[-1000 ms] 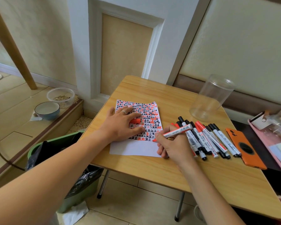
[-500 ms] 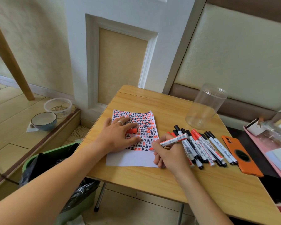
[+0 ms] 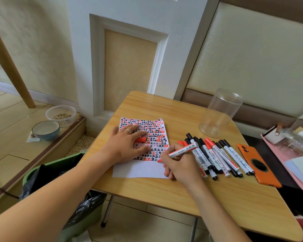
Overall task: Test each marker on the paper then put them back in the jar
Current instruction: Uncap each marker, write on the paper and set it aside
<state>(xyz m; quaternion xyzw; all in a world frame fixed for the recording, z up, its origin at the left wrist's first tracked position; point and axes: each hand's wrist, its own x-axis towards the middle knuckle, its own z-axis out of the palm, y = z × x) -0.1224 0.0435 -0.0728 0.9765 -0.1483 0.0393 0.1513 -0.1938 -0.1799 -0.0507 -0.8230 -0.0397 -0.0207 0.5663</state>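
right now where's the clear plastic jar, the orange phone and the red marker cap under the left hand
clear plastic jar (image 3: 217, 116), head view, middle of its see-through wall
orange phone (image 3: 257, 165), head view, centre of its back cover
red marker cap (image 3: 141, 140), head view, visible end beside the fingers

A small wooden table (image 3: 164, 109) carries everything. On it lie a marked paper (image 3: 140, 170), loose markers (image 3: 217, 154), a clear jar (image 3: 219, 114) and an orange phone (image 3: 259, 165).

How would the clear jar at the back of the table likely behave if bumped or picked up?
The clear jar stands tall and narrow with nothing visible inside, so it probably is light and tips easily if nudged near its rim. Once on its side, its round wall would likely roll across the smooth table. Its glossy surface may be slippery to grip.
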